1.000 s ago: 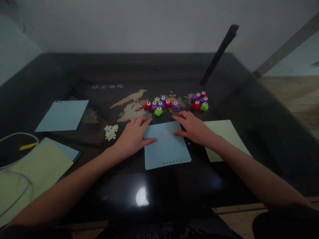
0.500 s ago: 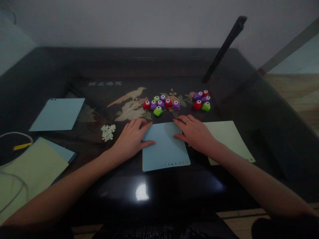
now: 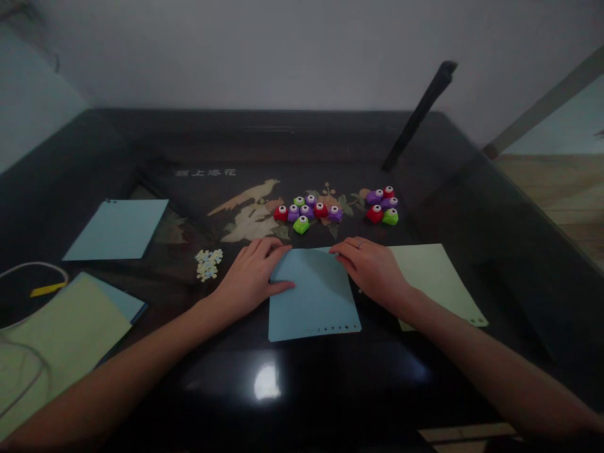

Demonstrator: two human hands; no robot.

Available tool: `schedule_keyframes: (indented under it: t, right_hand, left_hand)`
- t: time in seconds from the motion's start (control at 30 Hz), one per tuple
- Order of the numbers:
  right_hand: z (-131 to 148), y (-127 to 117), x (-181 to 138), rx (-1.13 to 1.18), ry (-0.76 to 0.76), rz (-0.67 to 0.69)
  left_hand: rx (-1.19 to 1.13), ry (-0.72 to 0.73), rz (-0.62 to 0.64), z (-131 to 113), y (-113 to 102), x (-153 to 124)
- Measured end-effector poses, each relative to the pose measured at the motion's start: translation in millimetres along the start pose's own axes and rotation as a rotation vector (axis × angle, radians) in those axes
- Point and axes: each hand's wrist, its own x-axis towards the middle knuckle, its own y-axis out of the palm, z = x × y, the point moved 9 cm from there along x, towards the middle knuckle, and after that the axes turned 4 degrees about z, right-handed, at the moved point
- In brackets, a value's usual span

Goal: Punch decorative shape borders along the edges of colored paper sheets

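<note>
A sheet of blue paper (image 3: 311, 292) lies in front of me on the dark table, with a row of small punched holes along its near edge. My left hand (image 3: 255, 270) grips its left side, thumb stretched over the sheet and index fingertip at the far left corner. At the far right corner, the fingers of my right hand (image 3: 372, 267) are pinched together on the paper; my right thumb is mostly hidden. Beyond my hands sit several small craft punches, among them a green punch (image 3: 301, 224), a red punch (image 3: 320, 210) and a purple punch (image 3: 335, 214).
Pale green paper (image 3: 434, 277) lies under my right forearm. At left are a blue sheet (image 3: 117, 229), a yellow-green sheet (image 3: 70, 333), a white cable (image 3: 42, 264) and a pile of small paper cutouts (image 3: 207, 264). A black bar (image 3: 419, 116) leans at the back right.
The view has tilted up slightly, so everything sits lower. My right hand's fingers have drawn together at the far corner, and its thumb has left the sheet's middle. My left hand stays put.
</note>
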Motion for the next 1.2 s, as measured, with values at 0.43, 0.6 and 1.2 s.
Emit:
schedule_keyframes:
  t: [0.43, 0.6, 1.2]
  right_hand:
    - [-33, -18, 3, 0.592, 0.183, 0.021]
    - [-54, -28, 3, 0.891, 0.287, -0.02]
    - [-35, 24, -6, 1.26, 0.386, 0.376]
  left_hand:
    - [-0.456, -0.092, -0.032, 25, -13, 4]
    - [-1.037, -0.122, 0.132, 31, 0, 7]
    - [-1.221, -0.228, 0.141, 33, 4, 5]
